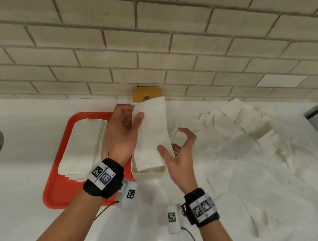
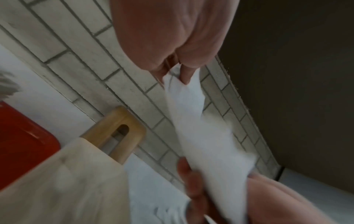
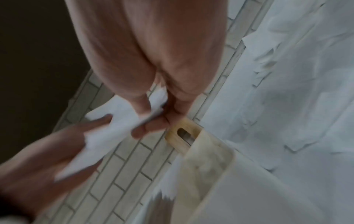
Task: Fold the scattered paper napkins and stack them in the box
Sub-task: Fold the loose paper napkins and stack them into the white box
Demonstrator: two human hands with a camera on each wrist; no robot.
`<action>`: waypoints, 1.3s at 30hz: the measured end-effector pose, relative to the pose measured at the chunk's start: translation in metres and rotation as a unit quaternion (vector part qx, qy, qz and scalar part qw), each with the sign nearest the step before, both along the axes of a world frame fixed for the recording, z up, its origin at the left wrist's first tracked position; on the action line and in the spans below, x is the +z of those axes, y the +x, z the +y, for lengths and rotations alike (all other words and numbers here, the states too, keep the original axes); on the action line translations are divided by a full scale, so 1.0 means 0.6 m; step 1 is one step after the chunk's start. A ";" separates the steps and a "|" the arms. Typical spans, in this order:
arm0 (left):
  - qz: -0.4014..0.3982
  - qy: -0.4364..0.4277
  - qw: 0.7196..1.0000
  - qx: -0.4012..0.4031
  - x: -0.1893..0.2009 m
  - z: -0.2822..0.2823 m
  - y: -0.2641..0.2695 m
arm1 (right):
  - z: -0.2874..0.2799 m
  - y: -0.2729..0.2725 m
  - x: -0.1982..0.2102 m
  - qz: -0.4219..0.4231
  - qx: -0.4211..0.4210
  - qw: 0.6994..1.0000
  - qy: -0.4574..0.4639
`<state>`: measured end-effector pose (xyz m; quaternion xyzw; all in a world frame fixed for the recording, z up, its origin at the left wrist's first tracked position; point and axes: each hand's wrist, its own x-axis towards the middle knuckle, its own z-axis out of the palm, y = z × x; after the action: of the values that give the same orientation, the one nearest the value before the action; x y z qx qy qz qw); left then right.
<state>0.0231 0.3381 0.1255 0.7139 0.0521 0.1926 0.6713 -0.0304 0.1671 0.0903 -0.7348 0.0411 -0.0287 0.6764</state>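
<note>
Two hands hold a folded paper napkin [image 1: 151, 132] stretched lengthwise just above the cream box [image 1: 149, 172], the landmark of this white counter [image 1: 28, 220]. The left hand [image 1: 123, 131] pinches the napkin's far end between thumb and fingers; the right hand [image 1: 177, 157] pinches the near end with its thumb, the other fingers loosely spread. Thin and limp, the paper looks nearly weightless and easy to tear or crumple, so a light hold at both ends, keeping the fold taut, seems the safest way down into the box. Left of the box, a stack of folded napkins [image 1: 83, 147] lies on a red tray [image 1: 54, 196]; right of it, loose napkins [image 1: 253, 140] sprawl across the counter. Behind the box stands a wooden block [image 1: 143, 91] against a pale brick-tile wall [image 1: 146, 34].
</note>
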 end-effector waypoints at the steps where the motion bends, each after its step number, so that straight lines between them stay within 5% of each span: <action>1: 0.009 0.029 1.000 -0.001 -0.009 0.006 0.012 | 0.008 -0.005 -0.012 -0.023 -0.017 0.999 -0.019; 4: 0.073 0.114 0.990 -0.038 -0.061 0.021 0.045 | 0.021 0.008 -0.053 -0.084 -0.014 0.969 -0.231; 10: 0.292 0.306 0.904 -0.068 -0.138 0.025 0.019 | 0.067 0.055 -0.099 0.064 0.101 0.876 -0.468; 16: 0.258 0.376 0.884 -0.105 -0.194 0.035 -0.028 | 0.073 0.053 -0.104 0.093 0.107 0.852 -0.504; 20: 0.237 0.380 0.887 -0.111 -0.192 0.042 -0.038 | 0.073 0.048 -0.080 0.044 0.068 0.803 -0.590; 22: 0.213 0.375 0.895 -0.112 -0.184 0.043 -0.036 | 0.067 0.062 -0.071 0.023 0.052 0.818 -0.572; 26: 0.097 0.422 0.889 -0.148 -0.157 0.024 -0.041 | 0.052 0.110 -0.046 0.097 0.066 0.936 -0.333; 29: 0.033 0.426 0.900 -0.089 -0.124 0.023 -0.020 | 0.051 0.131 -0.001 0.009 0.039 0.973 -0.225; 34: -0.177 0.392 0.903 0.016 -0.118 0.060 -0.004 | 0.020 0.096 0.041 -0.098 0.035 0.977 -0.184; 39: -0.100 0.498 0.856 -0.096 -0.179 0.072 -0.029 | 0.012 0.056 -0.056 -0.007 0.040 0.944 -0.328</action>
<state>0.0058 0.3811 0.0181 0.9311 -0.1866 0.1979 0.2429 0.0035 0.1740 0.0569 -0.9167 -0.0052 -0.0186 0.3990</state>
